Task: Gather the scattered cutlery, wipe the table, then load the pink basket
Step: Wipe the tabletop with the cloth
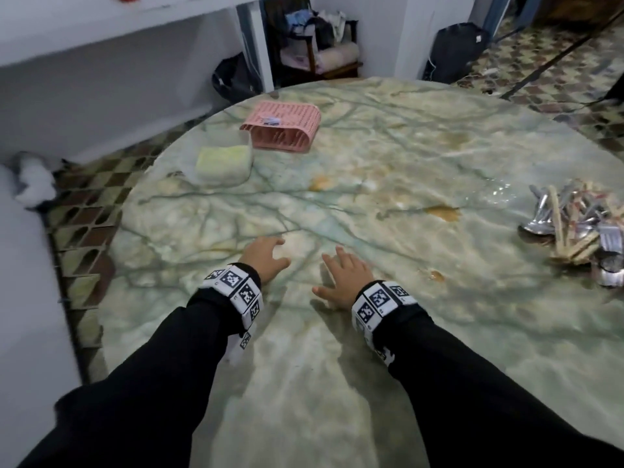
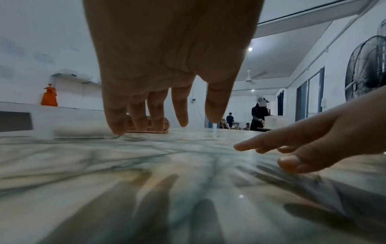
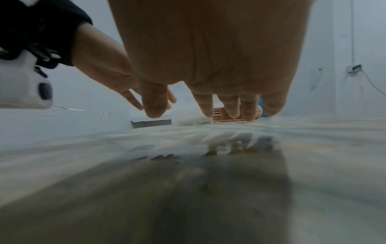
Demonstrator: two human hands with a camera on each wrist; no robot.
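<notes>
A heap of cutlery (image 1: 574,228), spoons, forks and chopsticks, lies at the right edge of the round marble table (image 1: 388,332). The pink basket (image 1: 282,126) lies upside down at the far left, a yellow-white sponge (image 1: 223,163) in front of it. Brown stains (image 1: 442,212) and a wet patch (image 1: 499,192) mark the middle. My left hand (image 1: 266,256) and right hand (image 1: 341,276) hover side by side low over the near tabletop, fingers spread and empty. In the wrist views the left hand (image 2: 167,99) and right hand (image 3: 219,92) hang just above the marble, the basket (image 3: 236,113) far beyond.
A white counter (image 1: 118,38) stands behind the table at the left, with a black bin bag (image 1: 233,79) and a cluttered shelf (image 1: 317,45) beyond. Patterned floor tiles (image 1: 91,204) surround the table. An orange bottle (image 2: 49,97) stands on the counter. People stand far back (image 2: 259,115).
</notes>
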